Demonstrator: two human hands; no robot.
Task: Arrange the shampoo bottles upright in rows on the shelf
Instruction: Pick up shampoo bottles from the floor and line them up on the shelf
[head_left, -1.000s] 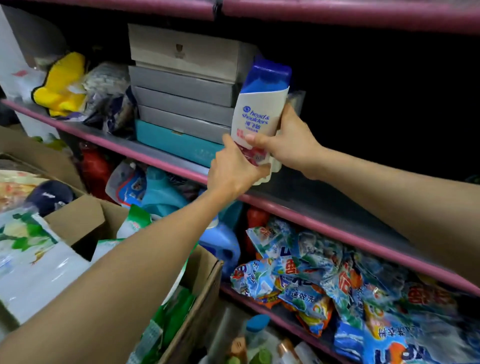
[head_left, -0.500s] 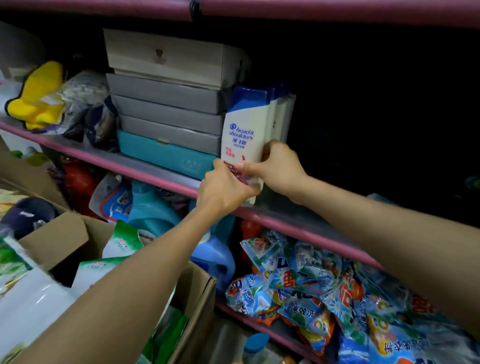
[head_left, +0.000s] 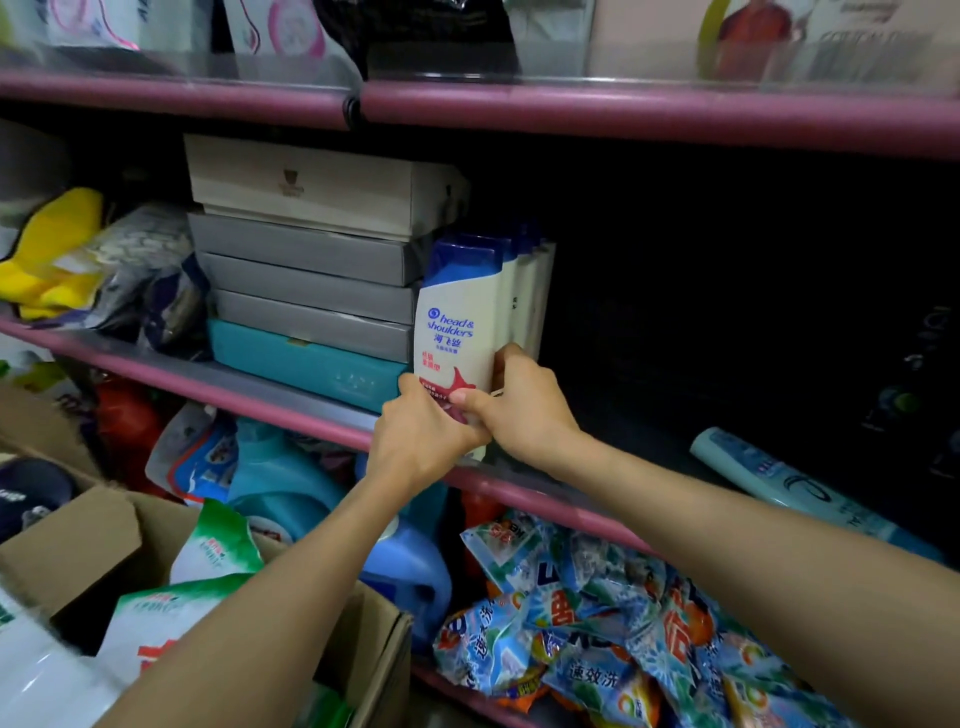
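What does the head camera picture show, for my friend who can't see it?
Two hands, left hand and right hand, hold the bottom of a white shampoo bottle with a blue cap, standing upright at the front of a row on a pink shelf. Stacked boxes sit beside it.

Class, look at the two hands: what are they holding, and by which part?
Both the left hand and right hand grip the front shampoo bottle at its lower end.

Glossy plastic shampoo bottle (head_left: 460, 317); matt cardboard boxes (head_left: 311, 249); crinkly shiny detergent packets (head_left: 597, 634).

shampoo bottle (head_left: 457, 332) — now upright on shelf (head_left: 291, 410)
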